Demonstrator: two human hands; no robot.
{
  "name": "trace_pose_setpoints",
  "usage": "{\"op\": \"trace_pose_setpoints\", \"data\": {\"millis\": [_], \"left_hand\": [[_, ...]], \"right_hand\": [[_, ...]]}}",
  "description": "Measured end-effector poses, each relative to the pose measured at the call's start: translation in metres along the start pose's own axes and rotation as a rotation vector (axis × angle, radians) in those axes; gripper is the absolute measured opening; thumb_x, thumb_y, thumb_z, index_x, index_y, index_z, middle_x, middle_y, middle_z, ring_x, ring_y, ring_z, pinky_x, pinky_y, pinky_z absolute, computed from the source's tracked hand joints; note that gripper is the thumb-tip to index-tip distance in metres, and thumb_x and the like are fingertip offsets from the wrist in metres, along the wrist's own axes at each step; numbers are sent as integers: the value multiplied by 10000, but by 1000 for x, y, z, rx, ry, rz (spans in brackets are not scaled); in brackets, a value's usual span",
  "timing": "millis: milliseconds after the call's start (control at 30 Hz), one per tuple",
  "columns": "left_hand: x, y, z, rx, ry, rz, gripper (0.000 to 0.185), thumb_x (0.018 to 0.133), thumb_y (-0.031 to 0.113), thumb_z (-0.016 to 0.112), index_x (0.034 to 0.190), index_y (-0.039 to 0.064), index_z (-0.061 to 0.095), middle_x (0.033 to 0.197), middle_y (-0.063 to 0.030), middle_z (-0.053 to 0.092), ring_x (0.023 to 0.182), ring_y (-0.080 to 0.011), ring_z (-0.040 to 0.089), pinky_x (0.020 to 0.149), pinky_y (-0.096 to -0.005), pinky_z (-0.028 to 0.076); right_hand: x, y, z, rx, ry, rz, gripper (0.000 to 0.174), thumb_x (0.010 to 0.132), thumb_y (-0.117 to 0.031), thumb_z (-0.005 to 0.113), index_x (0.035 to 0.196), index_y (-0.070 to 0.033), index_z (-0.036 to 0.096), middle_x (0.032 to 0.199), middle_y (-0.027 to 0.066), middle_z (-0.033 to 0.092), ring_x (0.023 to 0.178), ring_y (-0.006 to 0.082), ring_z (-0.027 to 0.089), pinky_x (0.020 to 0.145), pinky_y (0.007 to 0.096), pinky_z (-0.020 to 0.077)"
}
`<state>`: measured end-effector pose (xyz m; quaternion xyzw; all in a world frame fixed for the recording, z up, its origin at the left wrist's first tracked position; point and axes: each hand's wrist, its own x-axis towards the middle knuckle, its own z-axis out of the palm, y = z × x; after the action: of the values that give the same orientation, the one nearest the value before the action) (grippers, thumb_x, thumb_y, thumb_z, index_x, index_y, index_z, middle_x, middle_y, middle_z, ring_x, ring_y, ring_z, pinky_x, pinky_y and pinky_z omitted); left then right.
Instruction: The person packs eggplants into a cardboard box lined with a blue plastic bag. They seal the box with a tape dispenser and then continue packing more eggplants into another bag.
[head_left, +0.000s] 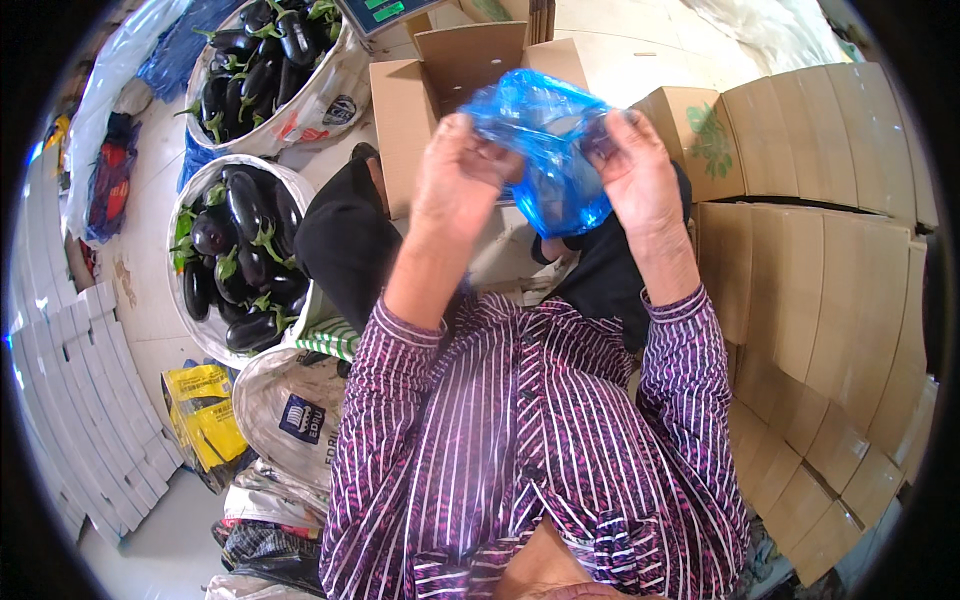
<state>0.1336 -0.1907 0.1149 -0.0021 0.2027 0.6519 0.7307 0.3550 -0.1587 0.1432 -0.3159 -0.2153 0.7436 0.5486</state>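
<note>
Between my two hands a thin blue plastic bag (566, 187) is stretched at its top edge, its lower part hanging down between my knees. My left hand (469, 165) pinches one side of the rim, a little blurred. On the other side, my right hand (637, 161) grips the rim between thumb and fingers. Just beyond the bag stands a cardboard box (469, 56) with its flaps raised, partly hidden by the bag and my left hand. Eggplants (247, 202) fill a white container (311, 187) beside my left knee.
A second container (330, 112) of eggplants stands farther back, near a scale with a lit display (386, 9). Stacked cardboard boxes (817, 277) line the right side. At the left are stacked white boxes (82, 405), a yellow bag (202, 412) and a white sack (270, 397).
</note>
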Motion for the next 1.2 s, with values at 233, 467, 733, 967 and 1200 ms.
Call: {"op": "trace_pose_setpoints", "data": {"millis": [233, 467, 733, 967, 1200], "left_hand": [[5, 116, -50, 84, 273, 199, 225, 1061, 178, 515, 1115, 2, 644, 1038, -119, 732, 979, -263, 703, 926, -434, 577], [-5, 232, -85, 642, 412, 395, 248, 1039, 143, 577, 1220, -15, 640, 1030, -85, 717, 803, -124, 650, 725, -262, 543], [-18, 262, -74, 1560, 247, 436, 155, 1019, 199, 607, 1016, 44, 625, 872, 16, 604, 791, -56, 534, 716, -222, 439], [-21, 245, -61, 2120, 161, 480, 180, 1014, 218, 570, 1043, 43, 599, 688, -73, 597, 639, -176, 582, 654, -331, 480], [-17, 284, -72, 2247, 238, 625, 147, 1028, 207, 542, 1015, 63, 567, 670, -118, 575, 620, -253, 586, 633, -394, 476]], "right_hand": [[27, -31, -57, 177, 151, 57, 191, 1033, -155, 578, 1115, 9, 633, 1043, 103, 702, 991, 234, 665, 921, 394, 558], [18, -71, -83, -307, 30, 14, 83, 998, -168, 659, 1003, -86, 668, 927, -12, 672, 834, 100, 635, 761, 264, 531], [-1, -91, -71, -1280, -200, 81, 181, 902, -214, 778, 904, -64, 677, 775, -34, 637, 724, 54, 580, 689, 246, 462], [4, -83, -118, -2056, 206, -634, 79, 881, -90, 698, 935, -42, 666, 817, 194, 685, 741, 309, 685, 690, 382, 517], [-2, -132, -148, -1272, 43, 426, 212, 940, -275, 732, 882, -81, 668, 802, -73, 565, 775, 59, 485, 712, 256, 391]]}}
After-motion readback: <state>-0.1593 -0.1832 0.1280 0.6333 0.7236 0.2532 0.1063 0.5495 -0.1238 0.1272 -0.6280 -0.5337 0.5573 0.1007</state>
